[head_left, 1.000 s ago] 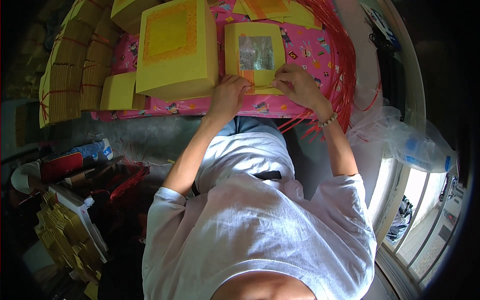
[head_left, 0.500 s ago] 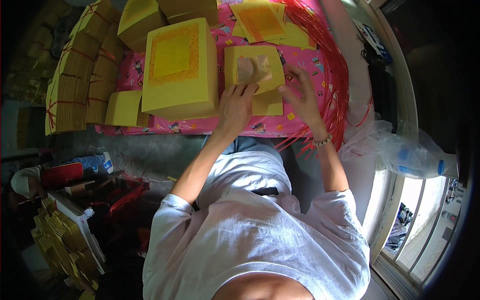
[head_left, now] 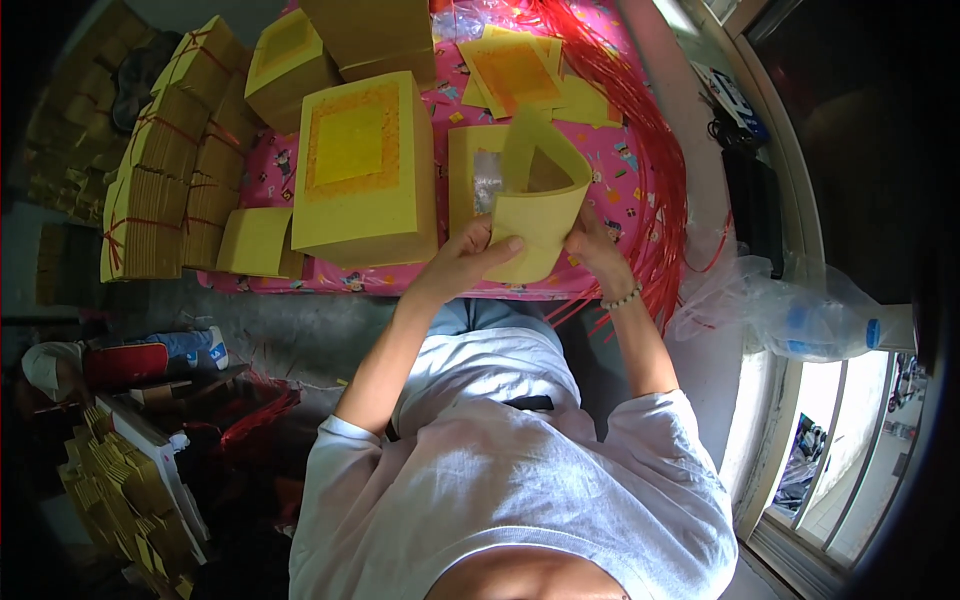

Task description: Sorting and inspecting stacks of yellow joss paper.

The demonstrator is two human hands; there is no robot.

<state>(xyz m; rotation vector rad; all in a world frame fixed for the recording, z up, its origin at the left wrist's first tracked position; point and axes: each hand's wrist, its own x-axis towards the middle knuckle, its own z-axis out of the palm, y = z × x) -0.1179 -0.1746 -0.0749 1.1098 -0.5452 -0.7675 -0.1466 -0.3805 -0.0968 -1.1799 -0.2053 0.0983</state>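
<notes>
Between my hands a curled yellow paper sheet (head_left: 535,222) stands up, its far part bent over into a loop. My left hand (head_left: 465,258) grips its left side, the thumb lying across the front. At the lower right edge, my right hand (head_left: 600,252) pinches the paper with its fingers partly behind it. Beneath and behind lies flat yellow paper (head_left: 463,160) with a silver foil patch (head_left: 487,178), partly covered by the curled sheet. To the left stands a tall stack of yellow paper (head_left: 365,215) with an orange-bordered square on top.
A pink patterned cover (head_left: 270,165) lies under everything. Red strands (head_left: 665,190) run down its right side. Loose yellow sheets with orange print (head_left: 512,75) lie at the back. Tied paper bundles (head_left: 140,225) stand at left. Plastic bottles in a clear bag (head_left: 815,320) sit at right.
The sheet that lay flat over the foil paper is now lifted and curled toward me. My right hand, loose in the air before, has come down and taken its right edge.
</notes>
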